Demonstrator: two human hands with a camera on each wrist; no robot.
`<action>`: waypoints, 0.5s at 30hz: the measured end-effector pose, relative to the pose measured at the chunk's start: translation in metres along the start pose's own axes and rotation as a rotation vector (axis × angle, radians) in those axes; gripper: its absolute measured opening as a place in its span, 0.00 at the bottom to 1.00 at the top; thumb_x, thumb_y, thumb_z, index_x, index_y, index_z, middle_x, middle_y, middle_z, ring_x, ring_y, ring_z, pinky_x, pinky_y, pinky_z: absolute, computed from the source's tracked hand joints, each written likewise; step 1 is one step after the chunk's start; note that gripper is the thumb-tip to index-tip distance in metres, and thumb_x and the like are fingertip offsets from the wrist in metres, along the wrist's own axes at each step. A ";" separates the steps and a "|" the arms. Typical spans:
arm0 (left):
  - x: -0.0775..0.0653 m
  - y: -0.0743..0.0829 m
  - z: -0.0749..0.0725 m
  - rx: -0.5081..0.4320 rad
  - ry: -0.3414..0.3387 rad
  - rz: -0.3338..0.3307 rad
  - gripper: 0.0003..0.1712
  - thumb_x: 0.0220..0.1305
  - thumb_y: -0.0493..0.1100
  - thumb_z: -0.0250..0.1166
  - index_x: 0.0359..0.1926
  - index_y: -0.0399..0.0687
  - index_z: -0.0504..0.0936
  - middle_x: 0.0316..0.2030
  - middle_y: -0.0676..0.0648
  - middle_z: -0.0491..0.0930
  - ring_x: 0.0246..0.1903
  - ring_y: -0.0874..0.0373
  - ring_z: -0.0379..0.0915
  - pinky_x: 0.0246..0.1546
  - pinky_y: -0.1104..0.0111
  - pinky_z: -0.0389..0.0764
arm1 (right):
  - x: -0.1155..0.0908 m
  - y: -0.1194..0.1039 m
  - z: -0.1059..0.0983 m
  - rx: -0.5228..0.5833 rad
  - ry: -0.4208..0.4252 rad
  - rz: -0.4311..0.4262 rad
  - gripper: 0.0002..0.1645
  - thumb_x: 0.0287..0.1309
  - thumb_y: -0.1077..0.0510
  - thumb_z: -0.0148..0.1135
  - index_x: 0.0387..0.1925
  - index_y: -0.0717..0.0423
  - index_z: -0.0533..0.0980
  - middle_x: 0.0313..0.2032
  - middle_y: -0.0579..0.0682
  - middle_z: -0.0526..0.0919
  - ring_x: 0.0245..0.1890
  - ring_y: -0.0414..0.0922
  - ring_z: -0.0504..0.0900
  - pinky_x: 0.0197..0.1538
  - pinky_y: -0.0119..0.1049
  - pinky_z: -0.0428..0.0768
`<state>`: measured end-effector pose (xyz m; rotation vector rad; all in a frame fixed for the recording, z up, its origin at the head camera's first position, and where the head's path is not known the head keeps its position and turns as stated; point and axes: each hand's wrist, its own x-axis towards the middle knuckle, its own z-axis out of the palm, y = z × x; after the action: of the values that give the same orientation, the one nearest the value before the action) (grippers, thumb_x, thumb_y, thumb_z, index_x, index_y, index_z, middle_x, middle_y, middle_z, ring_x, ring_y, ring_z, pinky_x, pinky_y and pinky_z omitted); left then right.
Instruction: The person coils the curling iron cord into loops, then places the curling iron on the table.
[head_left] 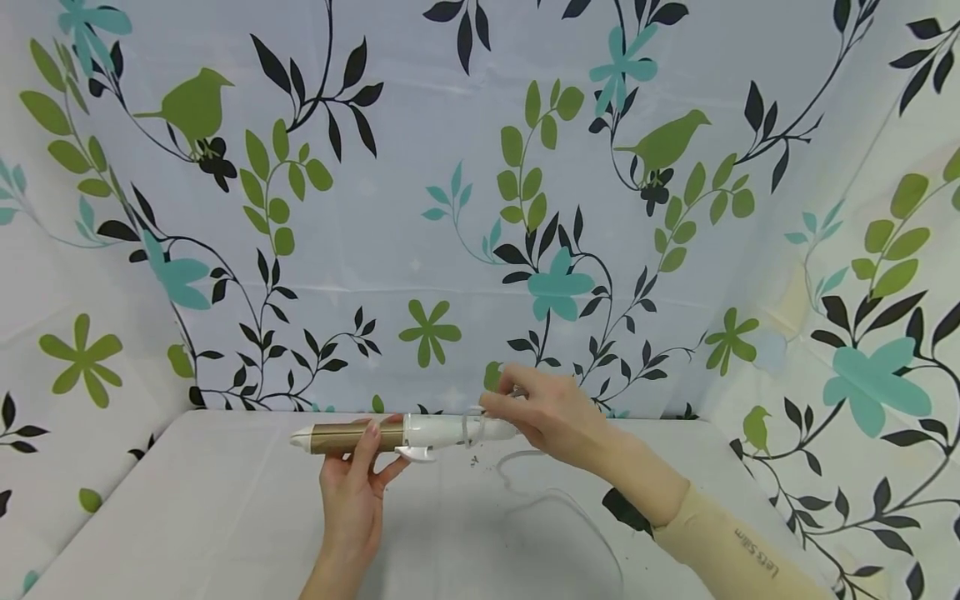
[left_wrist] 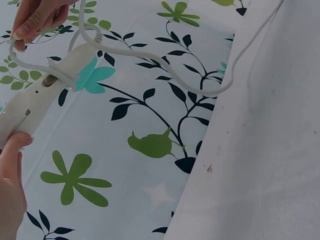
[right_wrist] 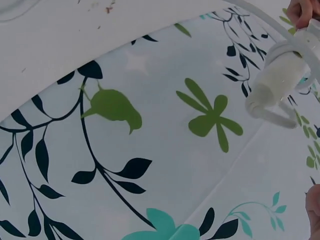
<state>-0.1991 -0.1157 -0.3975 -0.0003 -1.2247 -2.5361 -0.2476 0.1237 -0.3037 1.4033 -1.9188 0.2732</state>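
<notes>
A pale fabric backdrop (head_left: 390, 208) printed with green birds and turquoise flowers rises behind a white-covered table (head_left: 247, 492). Some black object (head_left: 626, 508) pokes out from behind the right arm's beige sleeve (head_left: 735, 542). Above the table, a white-handled curling wand (head_left: 442, 429), gold-barrelled and pale-tipped, lies nearly level, the left hand (head_left: 356, 492) gripping its barrel, the right hand (head_left: 551, 412) pinching the white cord (left_wrist: 120, 51) looped round its handle. Lettering on the sleeve reads “Let's Slim”.
</notes>
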 end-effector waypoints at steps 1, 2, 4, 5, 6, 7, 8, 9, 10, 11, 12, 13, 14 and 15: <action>0.000 0.000 0.000 0.002 -0.001 -0.004 0.18 0.68 0.41 0.56 0.53 0.38 0.62 0.47 0.42 0.78 0.50 0.51 0.77 0.44 0.56 0.81 | 0.000 0.003 -0.001 -0.010 0.007 0.002 0.10 0.55 0.63 0.65 0.37 0.45 0.76 0.30 0.44 0.72 0.18 0.37 0.67 0.19 0.18 0.65; -0.001 0.000 0.000 0.002 -0.002 -0.008 0.18 0.69 0.41 0.56 0.53 0.38 0.62 0.46 0.42 0.78 0.50 0.52 0.77 0.44 0.56 0.81 | -0.001 0.006 -0.001 -0.017 0.009 0.008 0.09 0.56 0.62 0.64 0.37 0.45 0.76 0.30 0.44 0.72 0.17 0.37 0.67 0.19 0.18 0.64; -0.001 0.001 0.000 0.007 -0.005 -0.017 0.18 0.69 0.42 0.55 0.53 0.38 0.62 0.46 0.43 0.79 0.50 0.52 0.77 0.44 0.56 0.82 | -0.003 0.012 -0.002 -0.032 0.013 0.020 0.06 0.58 0.59 0.64 0.36 0.45 0.75 0.29 0.43 0.72 0.16 0.36 0.66 0.18 0.18 0.63; -0.002 0.001 0.000 0.009 -0.010 -0.020 0.18 0.69 0.42 0.55 0.53 0.38 0.61 0.46 0.43 0.79 0.50 0.52 0.77 0.44 0.56 0.81 | -0.004 0.016 -0.002 -0.037 0.016 0.022 0.06 0.58 0.57 0.64 0.35 0.45 0.75 0.28 0.43 0.71 0.15 0.36 0.66 0.18 0.18 0.62; -0.002 0.002 -0.001 0.014 -0.012 -0.025 0.19 0.69 0.43 0.55 0.53 0.38 0.61 0.46 0.43 0.79 0.50 0.52 0.77 0.45 0.56 0.81 | -0.004 0.019 -0.002 -0.044 0.015 0.025 0.06 0.57 0.56 0.64 0.34 0.45 0.75 0.26 0.42 0.70 0.15 0.36 0.66 0.17 0.18 0.62; -0.002 0.002 -0.001 0.010 -0.011 -0.029 0.19 0.69 0.43 0.55 0.54 0.38 0.60 0.47 0.42 0.79 0.50 0.52 0.77 0.45 0.56 0.81 | -0.006 0.022 -0.002 -0.048 0.014 0.026 0.06 0.57 0.55 0.65 0.34 0.45 0.75 0.25 0.42 0.69 0.15 0.35 0.65 0.17 0.18 0.60; -0.001 0.002 -0.001 0.009 -0.009 -0.031 0.19 0.69 0.43 0.55 0.54 0.38 0.60 0.47 0.42 0.78 0.50 0.52 0.77 0.45 0.56 0.80 | -0.007 0.026 -0.002 -0.056 0.011 0.025 0.06 0.56 0.55 0.65 0.33 0.45 0.75 0.23 0.42 0.68 0.15 0.35 0.65 0.17 0.18 0.59; -0.001 0.003 -0.002 0.009 -0.003 -0.033 0.19 0.69 0.44 0.55 0.54 0.40 0.60 0.48 0.42 0.78 0.50 0.52 0.77 0.46 0.56 0.80 | -0.008 0.028 -0.003 -0.066 0.011 0.025 0.06 0.55 0.54 0.66 0.33 0.45 0.75 0.22 0.42 0.67 0.14 0.35 0.64 0.17 0.18 0.57; 0.000 0.003 -0.003 0.004 0.002 -0.034 0.19 0.69 0.44 0.55 0.54 0.40 0.60 0.48 0.42 0.78 0.50 0.52 0.77 0.46 0.56 0.80 | -0.009 0.031 -0.003 -0.075 0.010 0.025 0.06 0.55 0.53 0.66 0.33 0.45 0.75 0.21 0.42 0.66 0.14 0.35 0.63 0.17 0.19 0.55; 0.000 0.004 -0.004 -0.003 0.007 -0.032 0.19 0.69 0.44 0.55 0.54 0.40 0.61 0.48 0.42 0.77 0.50 0.52 0.77 0.46 0.56 0.80 | -0.010 0.034 -0.003 -0.085 0.011 0.024 0.06 0.56 0.53 0.65 0.32 0.45 0.75 0.20 0.42 0.66 0.14 0.35 0.61 0.17 0.19 0.54; 0.001 0.005 -0.005 -0.008 0.015 -0.032 0.19 0.69 0.44 0.55 0.54 0.41 0.61 0.48 0.42 0.77 0.50 0.52 0.77 0.46 0.56 0.80 | -0.010 0.036 -0.003 -0.093 0.013 0.024 0.05 0.56 0.52 0.65 0.32 0.45 0.76 0.20 0.42 0.65 0.14 0.35 0.60 0.17 0.20 0.52; 0.002 0.005 -0.006 -0.011 0.020 -0.031 0.19 0.69 0.44 0.55 0.53 0.41 0.61 0.48 0.42 0.77 0.49 0.52 0.77 0.46 0.56 0.80 | -0.011 0.038 -0.003 -0.100 0.016 0.023 0.05 0.56 0.52 0.64 0.33 0.45 0.76 0.20 0.43 0.65 0.14 0.35 0.60 0.17 0.20 0.52; 0.003 0.006 -0.006 -0.013 0.022 -0.029 0.18 0.69 0.44 0.55 0.53 0.41 0.62 0.49 0.42 0.77 0.49 0.53 0.77 0.46 0.56 0.81 | -0.011 0.039 -0.004 -0.105 0.017 0.025 0.05 0.57 0.52 0.64 0.33 0.45 0.76 0.20 0.43 0.65 0.14 0.36 0.59 0.17 0.20 0.52; 0.003 0.006 -0.006 -0.017 0.022 -0.032 0.18 0.69 0.44 0.55 0.53 0.41 0.62 0.49 0.42 0.77 0.49 0.53 0.77 0.45 0.56 0.81 | -0.011 0.040 -0.003 -0.105 0.017 0.025 0.04 0.58 0.52 0.63 0.33 0.45 0.76 0.21 0.43 0.65 0.15 0.36 0.59 0.18 0.21 0.52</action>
<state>-0.1994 -0.1251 -0.3964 0.0437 -1.2040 -2.5666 -0.2801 0.1491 -0.2991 1.3047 -1.9100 0.1931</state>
